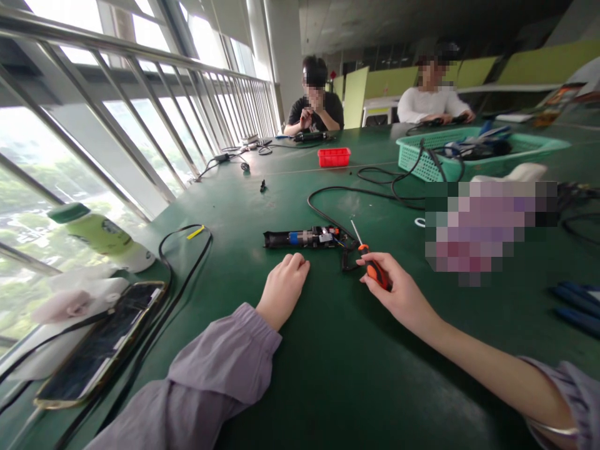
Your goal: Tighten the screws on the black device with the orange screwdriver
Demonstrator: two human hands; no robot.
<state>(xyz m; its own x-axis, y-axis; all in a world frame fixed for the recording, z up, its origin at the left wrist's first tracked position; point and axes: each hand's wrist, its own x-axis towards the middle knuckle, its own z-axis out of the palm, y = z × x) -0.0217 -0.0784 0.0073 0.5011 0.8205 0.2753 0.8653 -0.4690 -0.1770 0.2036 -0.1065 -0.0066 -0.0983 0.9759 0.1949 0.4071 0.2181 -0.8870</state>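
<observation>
My right hand [394, 290] grips a screwdriver [375, 272] with an orange and black handle; its thin metal shaft points up and to the left. Just left of the shaft lies an opened black cylindrical device [300, 238] with a blue band, exposed wires and a cable at its right end. Beside that end sits a small black part [347, 260], near the screwdriver. My left hand [284, 282] rests on the table in front of the device, fingers curled in; whatever they may hold is hidden.
A green table [262, 400] carries a red tray [334, 157], a green basket [422, 165] of tools and cables, and a black cable. On the left are a phone [105, 344], a bottle [100, 234] and a railing. Two people sit across; blue-handled pliers [579, 306] lie right.
</observation>
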